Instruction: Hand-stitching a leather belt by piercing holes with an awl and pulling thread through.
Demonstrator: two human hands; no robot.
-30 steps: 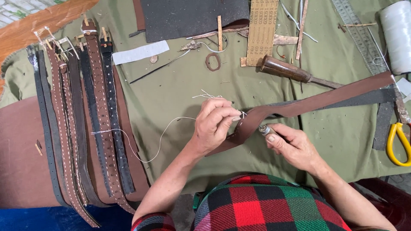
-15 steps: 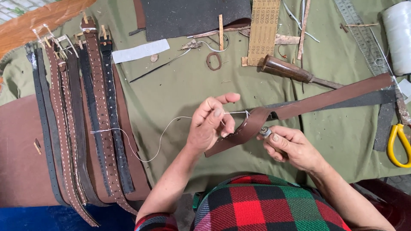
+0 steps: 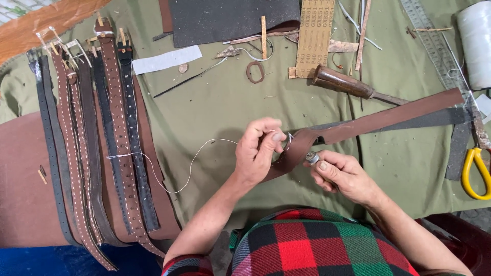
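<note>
Your left hand (image 3: pixel 258 151) is closed in a pinch on the brown strap (image 3: pixel 358 125) and a white thread (image 3: pixel 169 176), which trails left across the green cloth (image 3: pixel 215 107). Your right hand (image 3: pixel 342 174) is curled around a small metal-tipped tool (image 3: pixel 311 157), its tip touching the strap just beside your left fingers. The strap runs up and right from your hands toward the yellow scissors (image 3: pixel 473 171), while finished belts (image 3: pixel 97 143) lie in a row well apart on the left.
</note>
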